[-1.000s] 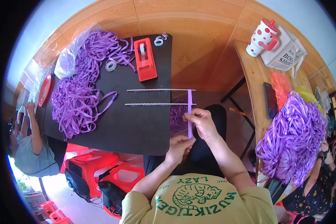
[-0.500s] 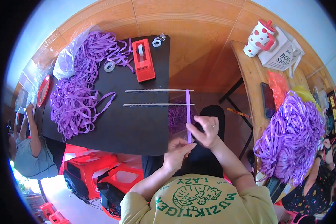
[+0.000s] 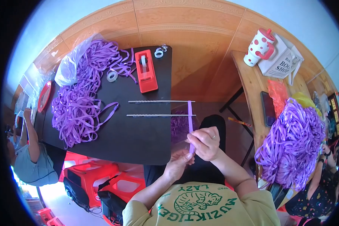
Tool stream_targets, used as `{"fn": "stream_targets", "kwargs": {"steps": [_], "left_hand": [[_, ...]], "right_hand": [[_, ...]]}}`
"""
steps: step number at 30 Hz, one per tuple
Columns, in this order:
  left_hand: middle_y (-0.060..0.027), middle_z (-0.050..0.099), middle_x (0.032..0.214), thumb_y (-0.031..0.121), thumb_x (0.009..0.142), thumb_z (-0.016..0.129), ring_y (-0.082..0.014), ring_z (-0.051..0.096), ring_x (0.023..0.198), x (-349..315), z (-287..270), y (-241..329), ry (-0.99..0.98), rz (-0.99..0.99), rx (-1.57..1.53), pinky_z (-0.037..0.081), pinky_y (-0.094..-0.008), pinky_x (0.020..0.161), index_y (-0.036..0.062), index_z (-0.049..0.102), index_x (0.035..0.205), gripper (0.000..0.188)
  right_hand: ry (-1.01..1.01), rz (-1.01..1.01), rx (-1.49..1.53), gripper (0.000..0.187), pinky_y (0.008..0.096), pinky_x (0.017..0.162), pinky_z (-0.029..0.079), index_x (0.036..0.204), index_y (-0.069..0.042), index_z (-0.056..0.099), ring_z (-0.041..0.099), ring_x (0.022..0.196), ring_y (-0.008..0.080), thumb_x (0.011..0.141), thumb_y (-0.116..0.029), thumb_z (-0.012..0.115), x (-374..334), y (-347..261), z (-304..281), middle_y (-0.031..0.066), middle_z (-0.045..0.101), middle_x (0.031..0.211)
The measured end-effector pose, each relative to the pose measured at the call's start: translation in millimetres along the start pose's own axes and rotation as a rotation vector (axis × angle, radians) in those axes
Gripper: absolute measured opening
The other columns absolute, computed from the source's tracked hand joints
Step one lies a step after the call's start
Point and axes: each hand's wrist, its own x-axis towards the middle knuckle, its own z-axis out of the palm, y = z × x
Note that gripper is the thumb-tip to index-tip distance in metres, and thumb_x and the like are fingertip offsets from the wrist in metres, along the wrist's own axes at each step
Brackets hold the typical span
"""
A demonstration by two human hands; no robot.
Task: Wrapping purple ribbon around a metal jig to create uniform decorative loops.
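Two bare hands: one left hand (image 3: 179, 164), one right hand (image 3: 205, 144). At their fingers, one purple ribbon strip (image 3: 190, 122). Ahead of the left hand, two slim rods (image 3: 160, 115); farther ahead, one red tape dispenser (image 3: 147, 81) and at least two loose tape rolls (image 3: 112, 76), any third being too small to tell. Left of the left hand, one black table (image 3: 132, 139) bearing one heap of purple ribbon (image 3: 77, 101); below that, at least two red stools (image 3: 88, 171) and two black bags (image 3: 113, 203). Right of the right hand, one wooden table (image 3: 246, 73), one tumbler (image 3: 255, 47), one tote bag (image 3: 275, 56), one smartphone (image 3: 267, 109), and one ribbon bundle (image 3: 292, 147).
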Motion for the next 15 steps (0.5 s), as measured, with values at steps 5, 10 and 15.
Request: {"fn": "stream_targets", "kwargs": {"steps": [5,10,15], "left_hand": [[-0.0046,0.064,0.082,0.014,0.089,0.061,-0.0130,0.059,0.072,20,-13,-2,0.059,-0.049,0.037,0.045,-0.0243,0.064,0.0032,0.064,0.094,0.013],[-0.0044,0.065,0.083,0.014,0.089,0.061,-0.0113,0.058,0.072,47,-13,-6,0.125,-0.029,0.125,0.044,-0.0229,0.064,0.0028,0.064,0.096,0.014],[-0.0037,0.065,0.085,0.014,0.088,0.061,-0.0105,0.057,0.071,90,13,10,0.231,0.118,0.204,0.043,-0.0219,0.065,0.0023,0.064,0.098,0.016]], "right_hand": [[0.014,0.152,0.141,0.021,0.0337,0.059,0.037,0.084,0.000,0.065,0.054,0.065,0.0230,0.065,-0.004,0.068,38,18,-10,0.0088,0.059,0.079],[0.039,0.286,0.354,0.005,0.0290,0.058,0.043,0.083,0.000,0.064,0.056,0.067,0.0208,0.081,0.002,0.060,67,60,9,0.0100,0.057,0.074],[-0.287,0.742,0.686,0.012,0.0253,0.063,0.044,0.075,0.003,0.066,0.056,0.069,0.0110,0.083,-0.005,0.065,66,130,42,0.0062,0.061,0.075]]}}
